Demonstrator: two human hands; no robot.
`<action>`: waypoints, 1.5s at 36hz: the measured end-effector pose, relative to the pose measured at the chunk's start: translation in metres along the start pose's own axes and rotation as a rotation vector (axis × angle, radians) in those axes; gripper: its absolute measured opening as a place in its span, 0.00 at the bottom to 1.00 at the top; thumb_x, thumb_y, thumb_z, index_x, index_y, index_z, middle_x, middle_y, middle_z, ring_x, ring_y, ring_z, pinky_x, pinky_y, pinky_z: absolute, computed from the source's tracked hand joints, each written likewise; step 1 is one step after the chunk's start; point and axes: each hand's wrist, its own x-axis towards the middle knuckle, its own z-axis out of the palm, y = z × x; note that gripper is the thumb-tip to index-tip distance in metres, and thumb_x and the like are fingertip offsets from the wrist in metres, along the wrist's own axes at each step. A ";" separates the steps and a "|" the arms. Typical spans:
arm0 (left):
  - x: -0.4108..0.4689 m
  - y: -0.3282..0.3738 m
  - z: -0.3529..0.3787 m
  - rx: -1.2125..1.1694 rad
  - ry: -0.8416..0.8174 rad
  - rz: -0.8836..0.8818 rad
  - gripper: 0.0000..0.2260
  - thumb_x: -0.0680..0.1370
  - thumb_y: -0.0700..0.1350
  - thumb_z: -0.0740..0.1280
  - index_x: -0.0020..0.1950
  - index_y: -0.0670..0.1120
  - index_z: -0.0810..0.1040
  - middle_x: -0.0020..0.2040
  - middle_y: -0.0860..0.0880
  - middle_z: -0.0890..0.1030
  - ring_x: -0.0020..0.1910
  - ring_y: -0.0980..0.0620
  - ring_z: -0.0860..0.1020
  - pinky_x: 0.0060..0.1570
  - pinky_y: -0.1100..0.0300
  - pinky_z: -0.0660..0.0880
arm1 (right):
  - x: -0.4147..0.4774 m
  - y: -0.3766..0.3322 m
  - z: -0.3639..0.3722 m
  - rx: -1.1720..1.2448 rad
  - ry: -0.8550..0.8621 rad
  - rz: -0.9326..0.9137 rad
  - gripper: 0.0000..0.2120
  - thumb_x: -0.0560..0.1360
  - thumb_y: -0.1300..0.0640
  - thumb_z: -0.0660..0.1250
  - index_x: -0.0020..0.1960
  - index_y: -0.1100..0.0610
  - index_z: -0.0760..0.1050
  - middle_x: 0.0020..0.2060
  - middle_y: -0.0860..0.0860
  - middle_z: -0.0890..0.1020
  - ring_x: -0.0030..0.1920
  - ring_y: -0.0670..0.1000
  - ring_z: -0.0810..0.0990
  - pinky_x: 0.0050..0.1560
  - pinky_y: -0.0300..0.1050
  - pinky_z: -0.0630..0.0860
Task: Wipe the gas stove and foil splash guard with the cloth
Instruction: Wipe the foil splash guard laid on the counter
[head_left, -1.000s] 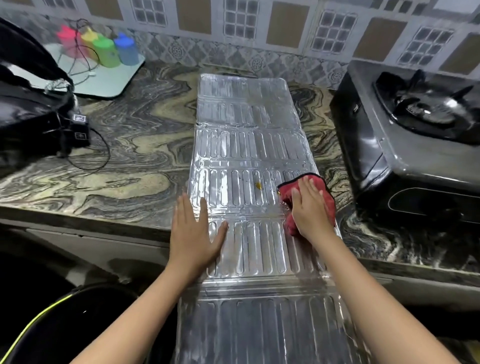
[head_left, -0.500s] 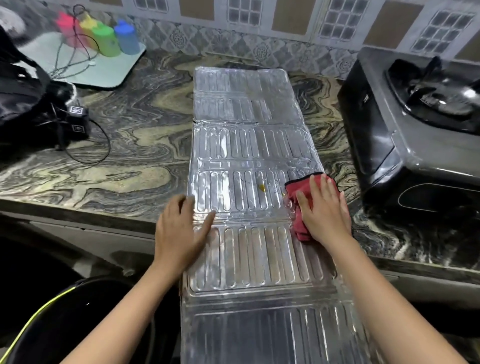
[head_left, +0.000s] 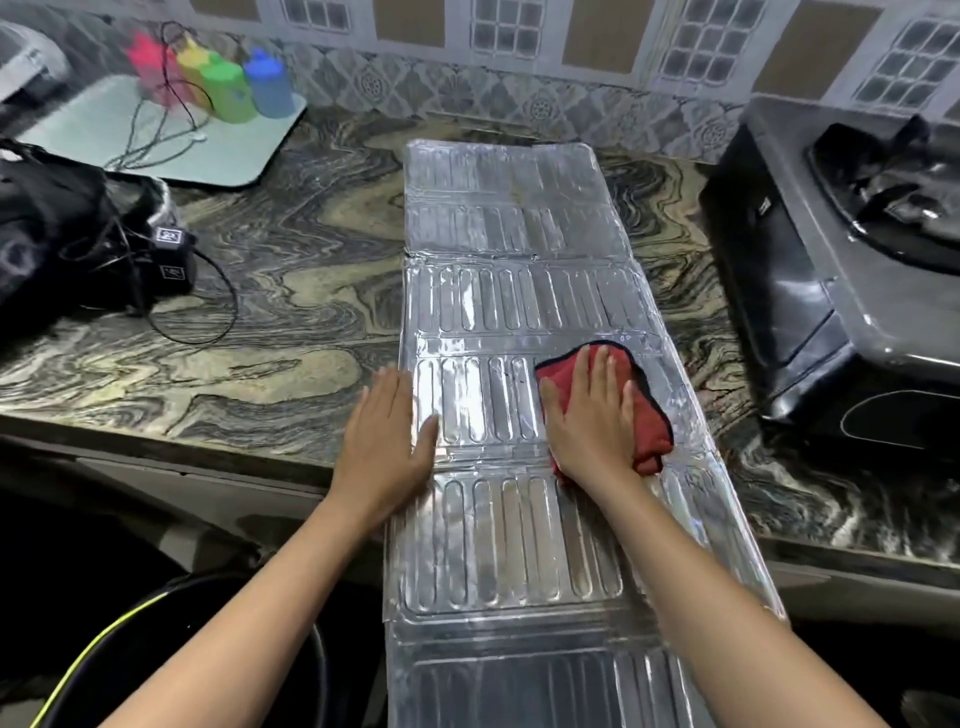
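The work sits in the foil half of the job. The foil splash guard (head_left: 519, 291) lies unfolded flat on the marbled surface (head_left: 291, 291), its near end overhanging the surface edge toward the person. The right grip (head_left: 592, 415) is released, fingers straight, and presses the red cloth (head_left: 649, 421) flat onto the guard's middle panel. The left grip (head_left: 387, 447), also released and flat, rests across the guard's left edge level with the right grip, seemingly to steady the sheet.

How much foil is already clean cannot be read. Glare washes over the ribs, and no clear line between wiped and unwiped metal shows. The panels beyond the right grip and those nearer the person look alike. The gas stove (head_left: 841, 270) stands well to the right of the right grip with nothing on it, so I judge that half of the task not yet begun.

Most of the cloth is hidden beneath the palm, as is the foil under it. The stove is cut off by the right frame edge, showing only 1 burner (head_left: 893, 192), blurred. The guard's near end runs out of view below.
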 end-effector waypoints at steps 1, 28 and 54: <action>0.000 -0.004 -0.002 -0.010 -0.016 0.025 0.31 0.77 0.56 0.47 0.76 0.42 0.50 0.77 0.45 0.50 0.77 0.51 0.47 0.74 0.57 0.44 | 0.001 -0.007 0.002 0.011 -0.008 -0.026 0.33 0.78 0.39 0.41 0.75 0.56 0.37 0.76 0.54 0.40 0.76 0.51 0.37 0.73 0.49 0.33; -0.011 -0.029 -0.013 0.078 -0.074 0.019 0.34 0.71 0.59 0.32 0.76 0.48 0.45 0.77 0.52 0.43 0.76 0.56 0.41 0.72 0.57 0.36 | 0.001 -0.106 0.031 0.042 -0.131 -0.391 0.28 0.80 0.44 0.40 0.75 0.55 0.38 0.76 0.51 0.40 0.75 0.47 0.37 0.73 0.47 0.33; 0.030 0.007 -0.037 -0.011 0.059 -0.230 0.19 0.75 0.48 0.58 0.63 0.43 0.66 0.63 0.45 0.69 0.63 0.46 0.66 0.63 0.49 0.63 | 0.091 -0.053 0.004 -0.004 -0.047 -0.291 0.26 0.81 0.46 0.41 0.76 0.54 0.43 0.76 0.48 0.47 0.76 0.46 0.45 0.75 0.50 0.42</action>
